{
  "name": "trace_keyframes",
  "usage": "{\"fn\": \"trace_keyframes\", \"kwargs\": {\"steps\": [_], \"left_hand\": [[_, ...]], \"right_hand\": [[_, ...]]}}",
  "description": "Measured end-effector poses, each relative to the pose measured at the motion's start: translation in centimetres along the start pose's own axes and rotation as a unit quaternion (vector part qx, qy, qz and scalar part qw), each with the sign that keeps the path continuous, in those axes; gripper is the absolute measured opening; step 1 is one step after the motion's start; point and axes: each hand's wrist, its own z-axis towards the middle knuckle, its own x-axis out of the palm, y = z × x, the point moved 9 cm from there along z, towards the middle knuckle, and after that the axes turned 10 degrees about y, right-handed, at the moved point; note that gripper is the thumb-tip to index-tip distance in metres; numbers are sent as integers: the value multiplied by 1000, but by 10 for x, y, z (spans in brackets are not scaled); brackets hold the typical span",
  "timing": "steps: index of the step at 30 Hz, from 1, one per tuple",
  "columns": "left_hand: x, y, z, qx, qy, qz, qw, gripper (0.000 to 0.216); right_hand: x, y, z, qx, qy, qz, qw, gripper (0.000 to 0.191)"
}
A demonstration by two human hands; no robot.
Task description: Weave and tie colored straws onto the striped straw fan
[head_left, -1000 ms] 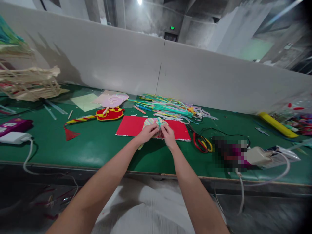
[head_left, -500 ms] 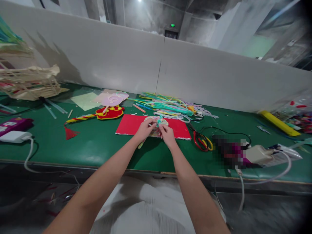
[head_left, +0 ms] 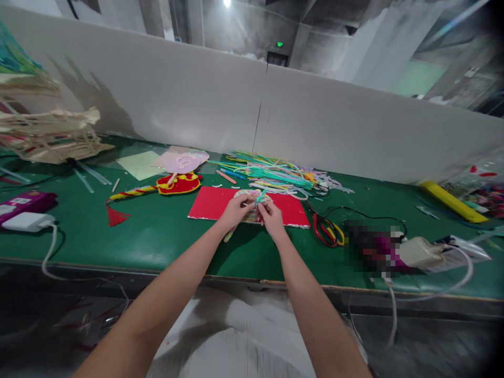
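Observation:
Both my hands meet over a red sheet on the green table. My left hand and my right hand are closed on a small round striped craft piece made of coloured strips. A teal strip sticks up from it between my fingertips. A thin stick hangs from the piece below my left hand.
A heap of coloured plastic strips lies behind the red sheet. A red-and-yellow ornament with a tassel and a pink card lie at the left. Red and yellow loops, chargers with cables and a white partition surround the spot.
The striped piece has been tilted flatter and lower between my hands. My fingers have shifted onto the teal strip at its top. My arms have hardly moved.

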Motion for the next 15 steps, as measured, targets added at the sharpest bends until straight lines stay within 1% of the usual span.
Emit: {"fn": "trace_keyframes", "kwargs": {"steps": [2,4,7,9,12,15], "left_hand": [[-3,2,-1,-11,-10,-12,1000,20],[-3,4,-1,-24,-10,-26,999,20],[1,4,-1,-29,13,-37,999,20],[4,3,0,-32,25,-32,999,20],[7,4,0,-36,33,-36,998,25],[11,6,1,-41,44,-54,997,29]], "right_hand": [[0,-1,1,10,2,19,1000,35],[-2,-2,1,14,-10,51,999,36],[-10,1,1,2,-40,81,996,34],[-12,3,0,-5,-46,80,996,33],[-14,5,-1,-10,-55,81,995,32],[-19,2,-2,-6,-78,110,991,31]]}}
